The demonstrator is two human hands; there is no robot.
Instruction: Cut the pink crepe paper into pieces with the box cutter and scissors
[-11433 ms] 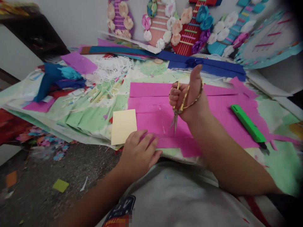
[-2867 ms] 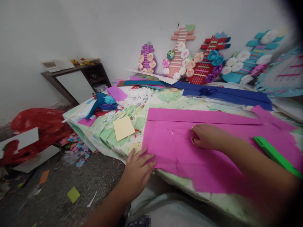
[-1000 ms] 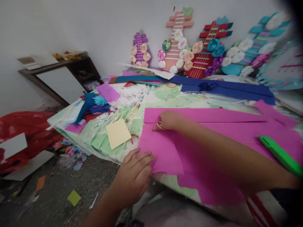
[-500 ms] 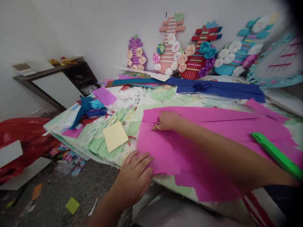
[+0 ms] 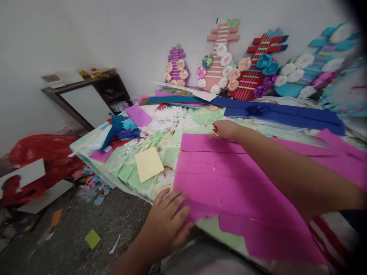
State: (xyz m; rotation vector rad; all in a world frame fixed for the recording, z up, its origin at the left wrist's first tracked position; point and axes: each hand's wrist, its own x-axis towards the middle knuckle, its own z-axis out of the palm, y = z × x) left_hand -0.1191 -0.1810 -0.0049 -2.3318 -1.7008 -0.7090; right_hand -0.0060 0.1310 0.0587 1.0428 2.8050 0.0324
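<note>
A large magenta paper sheet point(image 5: 197, 183), with fold lines and a long slit near its far side, lies across the table's front. My left hand point(image 5: 169, 217) rests at its near left corner, fingers stretched out and apart. My right hand point(image 5: 226, 130) is curled at the far edge of the narrow magenta strip point(image 5: 197, 143) beyond the slit. A thin gold-coloured handle, like that of small scissors point(image 5: 217, 133), shows at its fingers; the blades are hidden. My right forearm covers part of the sheet.
A cream paper square point(image 5: 149, 164) and white string point(image 5: 169, 116) lie to the left on the table. Blue material point(image 5: 286, 114) stretches along the back. Several flower-decorated guitar shapes, one red point(image 5: 246, 82), lean on the wall. Paper scraps point(image 5: 92, 239) litter the floor.
My right hand has moved away from me, from the slit to the sheet's far edge. The near left paper has shifted under my left hand. The green cutter is no longer visible. The view has turned left.
</note>
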